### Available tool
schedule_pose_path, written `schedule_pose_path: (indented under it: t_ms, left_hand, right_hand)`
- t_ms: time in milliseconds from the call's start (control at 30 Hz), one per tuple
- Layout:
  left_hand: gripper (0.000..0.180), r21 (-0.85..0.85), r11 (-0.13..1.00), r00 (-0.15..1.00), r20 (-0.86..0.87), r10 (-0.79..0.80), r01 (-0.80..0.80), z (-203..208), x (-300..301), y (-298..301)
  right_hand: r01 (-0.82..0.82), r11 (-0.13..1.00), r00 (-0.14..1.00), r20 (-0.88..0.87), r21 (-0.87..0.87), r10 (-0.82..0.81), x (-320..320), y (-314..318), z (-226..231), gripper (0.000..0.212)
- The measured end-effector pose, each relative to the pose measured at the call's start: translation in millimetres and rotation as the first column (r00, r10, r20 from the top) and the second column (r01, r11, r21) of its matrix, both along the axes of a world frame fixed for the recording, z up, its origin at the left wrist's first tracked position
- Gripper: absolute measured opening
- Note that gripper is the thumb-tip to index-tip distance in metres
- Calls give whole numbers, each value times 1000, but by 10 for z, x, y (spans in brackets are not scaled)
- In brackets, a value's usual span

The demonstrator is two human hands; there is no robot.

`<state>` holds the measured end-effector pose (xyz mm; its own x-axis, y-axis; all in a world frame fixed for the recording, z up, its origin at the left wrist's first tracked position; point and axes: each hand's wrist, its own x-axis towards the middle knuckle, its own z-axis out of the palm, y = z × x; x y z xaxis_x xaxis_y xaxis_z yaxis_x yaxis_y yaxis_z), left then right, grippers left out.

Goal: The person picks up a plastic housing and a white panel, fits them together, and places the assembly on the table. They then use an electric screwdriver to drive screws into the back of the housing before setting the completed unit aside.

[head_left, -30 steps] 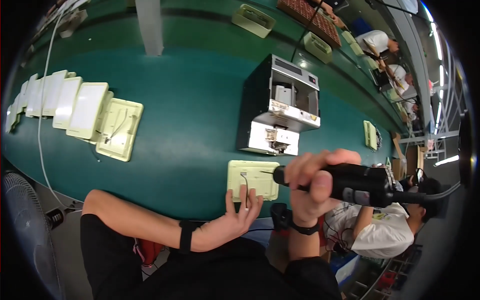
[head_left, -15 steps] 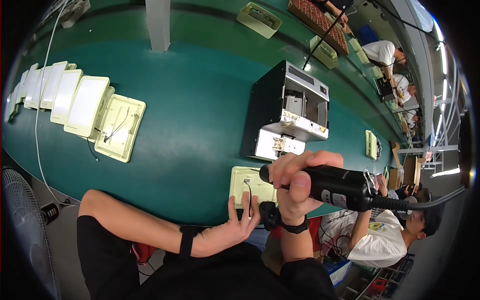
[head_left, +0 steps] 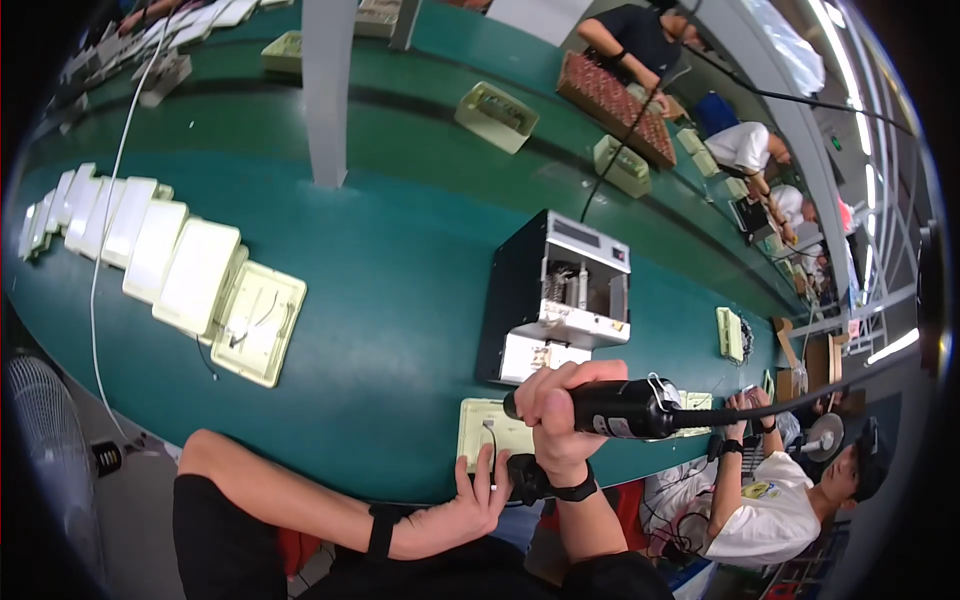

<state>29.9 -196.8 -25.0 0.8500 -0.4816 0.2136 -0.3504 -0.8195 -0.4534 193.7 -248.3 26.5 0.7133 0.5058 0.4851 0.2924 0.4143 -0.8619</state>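
Observation:
My right hand (head_left: 562, 415) is wrapped around a black corded electric screwdriver (head_left: 635, 408), which lies nearly sideways across the view. Its nose points left, over a pale yellow-green plastic housing (head_left: 472, 425) at the table's near edge. The hand and tool hide the housing's right part. My left hand (head_left: 468, 512) rests at the housing's near side, fingers stretched and apart, next to a thin dark cable (head_left: 493, 437) inside the shell. Just beyond stands a black and silver box-shaped machine (head_left: 515, 300) with an open front.
At the left a row of overlapping white panels (head_left: 200, 275) ends in an open housing (head_left: 262, 330) with wires. A grey post (head_left: 328, 100) rises from the green table (head_left: 390, 300). A co-worker (head_left: 775, 515) sits at the right; others work farther off. A fan (head_left: 45, 450) stands lower left.
The view has tilted up, so the table and machine sit lower in it. My right hand and the screwdriver have moved down and away from the camera. My left hand stays at the housing.

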Motion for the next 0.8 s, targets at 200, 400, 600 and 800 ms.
schedule_pose_path:
  t_ms: [200, 400, 600, 800]
  left_hand:
    - [49, -34, 999, 1000, -14, 16, -17, -47, -16, 14]
    - [55, -10, 1000, 1000, -3, -4, 4, -61, -35, -11]
    - [55, -6, 1000, 1000, -13, 5, -5, -89, -25, 7]
    - [54, 3, 1000, 1000, 3, -8, 8, -81, -4, 22]
  right_hand:
    - [-155, 988, 988, 10, -7, 155, 3, -64, 89, 40]
    - [55, 989, 983, 167, 137, -78, -33, -145, 642, 37]
    - [155, 983, 959, 226, 94, -173, 232, 75, 785, 31]
    - [171, 982, 961, 208, 76, -183, 257, 54, 792, 29]
